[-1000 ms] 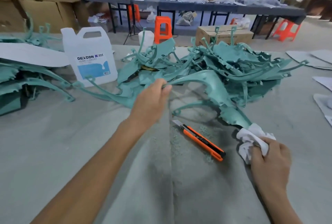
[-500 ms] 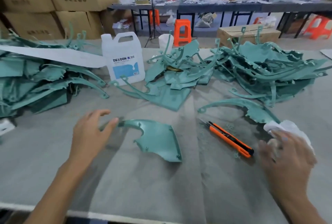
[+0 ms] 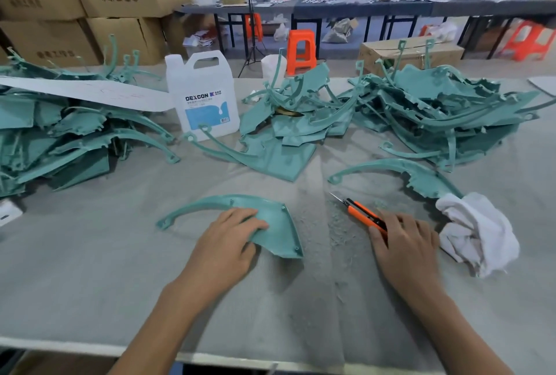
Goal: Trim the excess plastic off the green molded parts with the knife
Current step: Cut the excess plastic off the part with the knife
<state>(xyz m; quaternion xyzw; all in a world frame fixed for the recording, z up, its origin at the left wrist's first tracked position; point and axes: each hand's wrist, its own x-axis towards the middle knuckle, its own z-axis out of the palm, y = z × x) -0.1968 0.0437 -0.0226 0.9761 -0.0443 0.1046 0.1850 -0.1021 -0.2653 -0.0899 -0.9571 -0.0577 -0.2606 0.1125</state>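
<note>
Your grey felt-covered table point(image 3: 90, 269) carries heaps of teal-green molded plastic parts point(image 3: 436, 110) along the back. A crumpled white rag point(image 3: 478, 233) lies just beside your right hand point(image 3: 406, 248). Your left hand point(image 3: 225, 242) grips one curved green molded part point(image 3: 276, 224) front centre. The right hand curls over the handle of the orange utility knife point(image 3: 358, 210), which lies on the table.

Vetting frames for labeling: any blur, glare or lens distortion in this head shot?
Head view: left hand and right hand sharp, green part and knife edges crisp; soft even light, faint shadow under the part, no glare on the table; wide-angle bowing toward the frame edges.
</note>
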